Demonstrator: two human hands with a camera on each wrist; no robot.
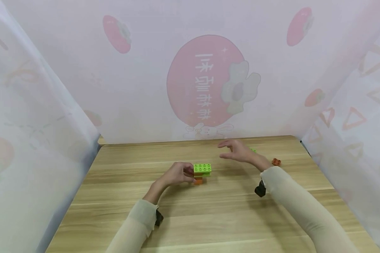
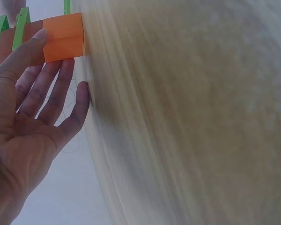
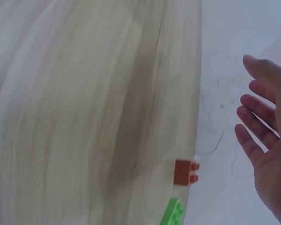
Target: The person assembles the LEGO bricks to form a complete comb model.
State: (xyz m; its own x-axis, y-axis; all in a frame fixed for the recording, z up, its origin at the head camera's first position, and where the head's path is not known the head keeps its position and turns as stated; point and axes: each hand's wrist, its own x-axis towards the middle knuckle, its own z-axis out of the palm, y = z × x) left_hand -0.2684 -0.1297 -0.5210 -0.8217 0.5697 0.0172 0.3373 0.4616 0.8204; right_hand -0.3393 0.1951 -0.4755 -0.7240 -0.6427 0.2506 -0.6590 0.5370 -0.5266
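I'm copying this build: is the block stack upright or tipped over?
Upright: the stack shows its green top block studs-up and an orange block lowest, with the left hand holding it.

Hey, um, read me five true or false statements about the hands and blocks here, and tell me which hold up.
1. The left hand holds a stack of blocks. True.
2. The stack is topped by a red block. False: its top block is green.
3. The right hand holds nothing. True.
4. Both hands touch the stack. False: only the left hand does.
5. A loose reddish-orange block lies on the table. True.
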